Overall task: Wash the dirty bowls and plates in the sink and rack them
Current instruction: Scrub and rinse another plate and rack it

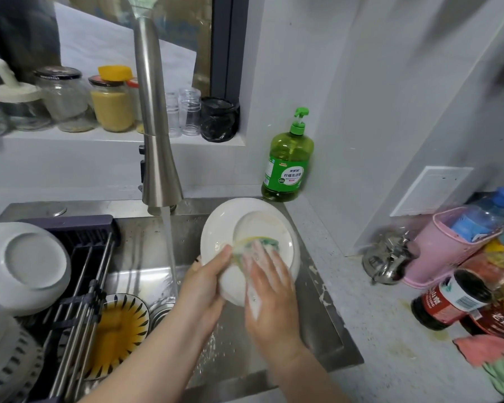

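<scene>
I hold a white plate (236,216) tilted over the steel sink (146,251), its underside toward me. My left hand (201,286) grips the plate's lower left rim. My right hand (271,292), covered in foam, presses a yellow-green sponge (262,242) against the plate's base. A dirty bowl (120,324) with black stripes and orange residue lies in the sink bottom at the left. An upturned white bowl (26,266) rests on the dark rack (82,257) over the sink's left side, with striped dishes (9,362) below it.
Water runs from the steel faucet (157,158) just left of the plate. A green detergent bottle (288,161) stands behind the sink. Jars (111,103) line the window ledge. On the right counter are a steel pot lid (387,260), a pink basket (448,245), sauce bottles (448,301) and cloths (489,356).
</scene>
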The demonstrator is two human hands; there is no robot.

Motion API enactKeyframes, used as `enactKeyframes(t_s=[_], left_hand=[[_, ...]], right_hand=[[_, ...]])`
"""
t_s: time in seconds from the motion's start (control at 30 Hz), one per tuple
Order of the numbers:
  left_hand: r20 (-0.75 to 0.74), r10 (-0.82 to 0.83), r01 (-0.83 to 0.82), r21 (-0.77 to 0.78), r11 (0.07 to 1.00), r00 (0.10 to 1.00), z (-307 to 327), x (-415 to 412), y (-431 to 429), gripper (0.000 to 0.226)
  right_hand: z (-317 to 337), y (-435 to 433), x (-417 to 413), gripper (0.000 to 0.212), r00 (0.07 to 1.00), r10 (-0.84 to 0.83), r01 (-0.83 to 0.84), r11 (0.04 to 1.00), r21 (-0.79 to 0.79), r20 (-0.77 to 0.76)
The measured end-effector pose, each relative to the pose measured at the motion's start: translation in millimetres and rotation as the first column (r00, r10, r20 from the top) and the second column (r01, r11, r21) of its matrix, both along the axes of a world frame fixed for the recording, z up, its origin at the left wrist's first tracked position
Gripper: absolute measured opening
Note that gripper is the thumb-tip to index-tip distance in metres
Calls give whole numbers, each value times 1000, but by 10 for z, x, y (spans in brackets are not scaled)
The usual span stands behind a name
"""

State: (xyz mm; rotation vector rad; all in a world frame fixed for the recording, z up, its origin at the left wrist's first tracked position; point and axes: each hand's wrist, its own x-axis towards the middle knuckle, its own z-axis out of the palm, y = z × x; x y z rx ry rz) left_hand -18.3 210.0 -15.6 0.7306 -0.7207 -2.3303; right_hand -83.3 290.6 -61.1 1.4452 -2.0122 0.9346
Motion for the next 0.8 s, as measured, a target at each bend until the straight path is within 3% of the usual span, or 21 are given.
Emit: enactKeyframes(t_s=[0.03,0.17,0.23,0.33,0.4,0.47,0.57,0.6,0.67,0.73,0.8], left_hand=[[12,4,-4,-10,1000,1000,-10,11,-8,25],[49,-32,34,-30,999,998,-57,31,42,18],[24,-46,47,-29,998,999,-74,31,25,25],[8,-79,79,-37,996,997,-100,60,-7,41],[10,-87,87,-7,996,996,-129,69,9,41],[44,-62,62,10,998,997,-144,68,30,33],[85,-43,45,-19,999,995,-158,73,54,19],[92,-42,44,-22,999,995,-159,76,55,17],[85,-59,61,-28,998,995,-156,72,60,17],[75,-66,69,-44,997,995,-179,85,51,27],[68,-78,82,-66,994,995,-195,96,46,37]], right_hand=[[57,12,-117,44,999,-31,31,999,16,-13],[249,-48,-372,49,915,-334,310,941,137,226],[315,-101,-220,48,953,-233,232,972,29,194],[208,-146,-107,54,1000,31,-31,992,124,4],[296,-175,-217,54,1000,24,-26,987,159,14],[392,-183,-388,51,996,-86,80,984,158,35],[430,-166,-495,50,933,-208,126,953,274,293],[429,-157,-393,49,937,-213,149,961,235,276],[382,-157,-137,44,989,-49,24,985,168,142],[254,-189,-38,42,991,128,-131,967,220,29],[358,-205,-170,44,992,113,-123,966,228,59]])
